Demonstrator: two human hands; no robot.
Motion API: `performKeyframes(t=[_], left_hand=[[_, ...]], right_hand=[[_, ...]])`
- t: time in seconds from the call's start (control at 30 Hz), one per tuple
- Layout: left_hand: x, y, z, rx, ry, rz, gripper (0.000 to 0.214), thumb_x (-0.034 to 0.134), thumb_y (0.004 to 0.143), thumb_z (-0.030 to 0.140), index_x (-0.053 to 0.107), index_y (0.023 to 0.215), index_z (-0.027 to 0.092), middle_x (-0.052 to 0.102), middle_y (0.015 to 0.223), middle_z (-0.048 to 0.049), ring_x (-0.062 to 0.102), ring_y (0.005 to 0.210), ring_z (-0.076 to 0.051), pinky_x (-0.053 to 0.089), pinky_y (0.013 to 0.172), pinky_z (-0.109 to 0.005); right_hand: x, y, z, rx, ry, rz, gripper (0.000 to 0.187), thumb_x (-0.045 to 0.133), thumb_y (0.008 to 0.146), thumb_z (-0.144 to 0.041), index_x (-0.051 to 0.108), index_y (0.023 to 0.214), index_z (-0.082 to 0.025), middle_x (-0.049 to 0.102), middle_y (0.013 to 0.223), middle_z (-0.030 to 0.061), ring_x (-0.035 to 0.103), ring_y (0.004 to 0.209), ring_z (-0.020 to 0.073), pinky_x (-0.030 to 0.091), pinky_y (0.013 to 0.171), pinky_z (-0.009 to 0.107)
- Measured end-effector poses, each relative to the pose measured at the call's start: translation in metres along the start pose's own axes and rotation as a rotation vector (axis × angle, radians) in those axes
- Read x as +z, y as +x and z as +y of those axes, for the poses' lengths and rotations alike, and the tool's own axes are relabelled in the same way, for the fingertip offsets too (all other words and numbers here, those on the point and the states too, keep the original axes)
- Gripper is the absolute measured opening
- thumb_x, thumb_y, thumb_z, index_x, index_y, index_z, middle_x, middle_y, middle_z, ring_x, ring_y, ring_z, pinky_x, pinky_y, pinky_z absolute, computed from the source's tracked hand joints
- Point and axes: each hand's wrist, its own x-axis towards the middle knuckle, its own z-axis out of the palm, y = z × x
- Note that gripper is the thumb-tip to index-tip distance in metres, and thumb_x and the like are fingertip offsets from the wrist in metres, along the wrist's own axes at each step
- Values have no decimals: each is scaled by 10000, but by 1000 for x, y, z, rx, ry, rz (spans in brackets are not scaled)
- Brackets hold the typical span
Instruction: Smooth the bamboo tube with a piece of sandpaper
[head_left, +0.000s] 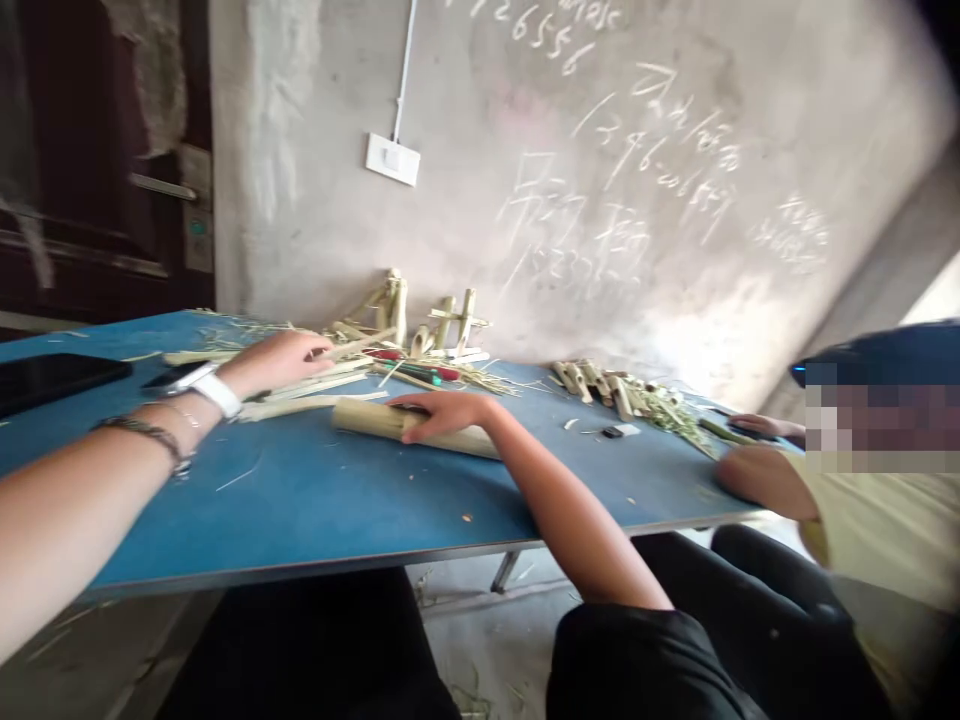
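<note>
My right hand [450, 412] lies over a thick, pale green bamboo tube [364, 418], its fingers bent round the top and near side. The tube lies on its side on the blue table [300, 510]. Farther left, my left hand [281, 362] has its fingers closed on the end of a thin bamboo strip [364, 344], which points right. Below that hand are more split bamboo strips [330, 380]. Behind the tube, a green-handled tool [409, 373] and a red-handled tool [384, 354] lie partly covered by shavings.
Small bamboo frames [397, 310] stand against the wall. Short bamboo pieces [592, 382] and shavings are heaped farther right, near a small dark-and-white object [619, 431]. A black phone [64, 378] lies at left. Another person [877, 500] sits at right, one hand [765, 427] on the table.
</note>
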Motion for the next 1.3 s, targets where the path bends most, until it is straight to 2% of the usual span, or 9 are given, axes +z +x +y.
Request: performKeyframes(t=[0.13,0.37,0.47,0.6,0.7,0.87,1.13,1.23,1.3], left_hand=[[1,4,4,29,-8,270,414,377,872,407,576,1138,160,583,1075,-60,534,908,-169,393,782,-228],[-1,2,5,-61,75,309,405,315,901,427,622,871,164,546,992,-51,513,931,-167,377,863,-235],[0,3,-1,-153,92,244,392,325,906,432,603,905,156,574,970,-58,533,833,-169,382,717,-228],[11,3,-9,-211,71,-79,330,494,819,461,614,696,178,623,667,-7,532,582,-163,317,537,-215],[20,2,-10,-196,67,-200,285,546,780,428,624,647,188,662,674,-6,561,597,-174,315,543,-210],[14,0,-3,-248,117,-92,283,474,842,425,637,946,218,684,990,-51,603,813,-221,333,600,-219],[-13,-9,25,-459,272,84,478,191,965,408,520,1167,125,667,957,-135,615,780,-274,381,598,-283],[-15,-10,26,-534,314,35,494,164,988,370,486,1211,70,654,983,-164,625,832,-292,454,683,-370],[-14,-10,23,-565,317,-78,407,309,988,385,550,1140,95,649,993,-129,627,874,-255,489,760,-408]], right_hand=[[0,2,4,1,15,5,714,620,822,-402,357,1442,-165,408,1471,83,419,1318,257,313,1113,365],[0,0,2,11,13,0,706,609,825,-410,357,1441,-175,428,1457,81,443,1299,266,331,1095,373],[0,1,3,13,14,-2,714,605,823,-423,351,1444,-179,419,1463,80,436,1304,264,328,1096,374],[1,1,5,9,18,4,713,608,820,-431,356,1442,-193,417,1466,75,434,1306,264,328,1097,382],[1,1,3,21,14,11,712,620,811,-426,374,1435,-187,431,1455,82,444,1296,279,333,1094,402],[1,0,2,5,21,30,685,630,795,-434,408,1414,-243,461,1436,46,459,1285,278,348,1083,402],[1,-1,1,25,27,-5,740,592,808,-445,343,1451,-177,394,1480,74,412,1321,267,299,1114,376],[1,0,2,30,24,-3,745,589,805,-456,346,1450,-173,400,1476,77,425,1311,272,317,1103,374],[1,0,2,33,16,1,753,594,799,-458,349,1448,-167,403,1474,81,425,1311,274,319,1103,377]])
